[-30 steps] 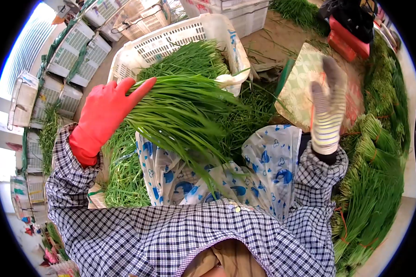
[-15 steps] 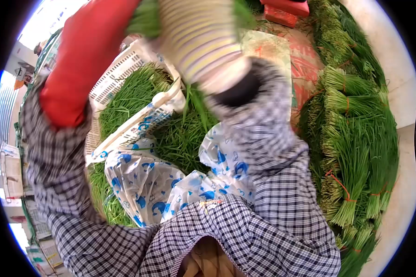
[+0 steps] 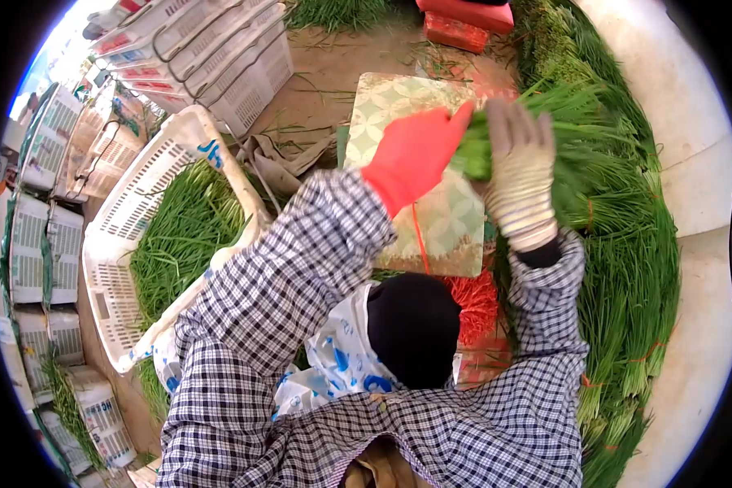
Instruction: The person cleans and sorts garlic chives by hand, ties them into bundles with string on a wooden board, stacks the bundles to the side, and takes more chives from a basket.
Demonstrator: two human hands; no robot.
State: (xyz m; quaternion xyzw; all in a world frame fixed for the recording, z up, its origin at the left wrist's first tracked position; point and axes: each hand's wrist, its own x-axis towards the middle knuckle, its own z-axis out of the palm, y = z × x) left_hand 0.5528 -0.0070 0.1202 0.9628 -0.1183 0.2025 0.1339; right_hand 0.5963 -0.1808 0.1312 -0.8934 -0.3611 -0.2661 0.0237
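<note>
My left hand (image 3: 415, 150), in a red rubber glove, grips one end of a bunch of green chives (image 3: 581, 122) above a patterned board (image 3: 382, 98). A red tie string (image 3: 420, 236) hangs below this hand over the board. My right hand (image 3: 520, 159), in a striped knit glove, lies across the same bunch with its fingers bent over it, slightly blurred. The leaves point right, toward a long pile of tied chive bundles (image 3: 618, 285). Under the board's near edge is a clump of red strings (image 3: 473, 309).
On the left, a white plastic basket (image 3: 110, 285) holds loose chives. Stacked white crates (image 3: 252, 81) stand behind it, more crates (image 3: 32, 244) at far left. Red blocks (image 3: 455, 32) lie beyond the board. My knee (image 3: 415, 329) and a blue-printed plastic sheet (image 3: 333, 350) are close below.
Both hands have swung from the upper left, over the basket, to the right above the board. The view has turned, bringing the board and red strings into sight.
</note>
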